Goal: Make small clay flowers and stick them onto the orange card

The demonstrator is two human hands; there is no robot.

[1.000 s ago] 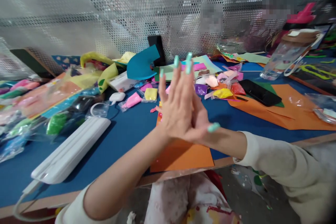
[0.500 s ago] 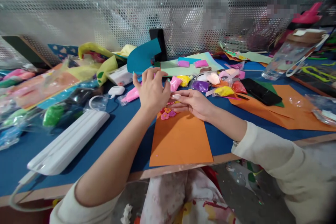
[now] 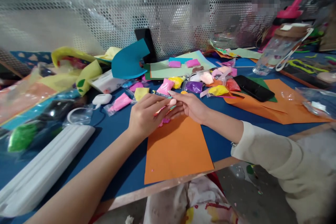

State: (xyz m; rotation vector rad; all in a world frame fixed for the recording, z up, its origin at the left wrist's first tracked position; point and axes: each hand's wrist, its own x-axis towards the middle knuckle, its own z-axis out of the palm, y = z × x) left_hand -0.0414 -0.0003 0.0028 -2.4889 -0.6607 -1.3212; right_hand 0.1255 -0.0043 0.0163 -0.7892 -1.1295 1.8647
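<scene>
A small pale pink ball (image 3: 172,102), which looks like soft clay, sits at the fingers of my right hand (image 3: 195,107). The right thumb lies just above it, with the other fingers below. My left hand (image 3: 144,113) reaches over from the left, its fingers stretched and close together, their tips meeting the right fingers beside the ball. Both hands hover over the far end of an orange paper sheet (image 3: 178,150). Small pink flower shapes (image 3: 165,121) on that sheet are mostly hidden under the hands.
Beyond the hands lie clay packets: pink (image 3: 166,86), purple (image 3: 193,86) and yellow (image 3: 219,90). A black phone (image 3: 253,87) rests on paper at right, near a clear bottle (image 3: 280,50). At left are a long white device (image 3: 49,168) and a white earbud case (image 3: 102,99).
My left hand has come down from its raised, spread pose, its fingers now straightened against the right fingers. A yellow packet behind it has come into view. The camera view has shifted.
</scene>
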